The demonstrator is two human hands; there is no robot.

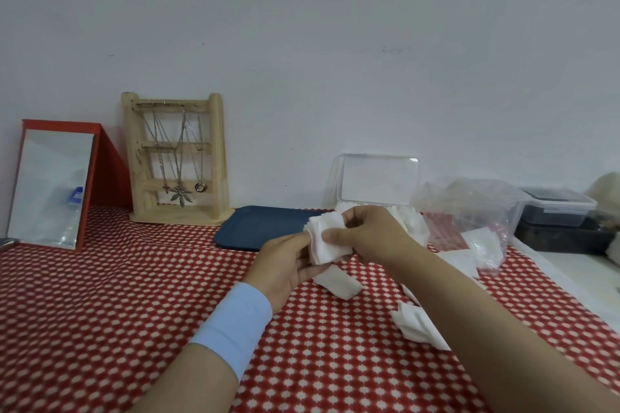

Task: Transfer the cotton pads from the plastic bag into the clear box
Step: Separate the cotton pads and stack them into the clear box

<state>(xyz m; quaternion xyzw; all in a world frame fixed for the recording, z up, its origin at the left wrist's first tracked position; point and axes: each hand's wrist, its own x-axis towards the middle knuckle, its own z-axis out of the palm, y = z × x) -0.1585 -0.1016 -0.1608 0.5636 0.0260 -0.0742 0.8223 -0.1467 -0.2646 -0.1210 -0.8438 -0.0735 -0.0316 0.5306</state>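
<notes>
Pinching a fanned stack of white cotton pads, left hand and right hand hold opposite sides.

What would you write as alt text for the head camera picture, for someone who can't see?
The left hand and right hand hold a stack of cotton pads above a red tablecloth, before an open clear box with pads inside. Loose pads lie on the cloth and in a plastic bag at right; a blue tray, necklace stand and mirror stand left.
</notes>
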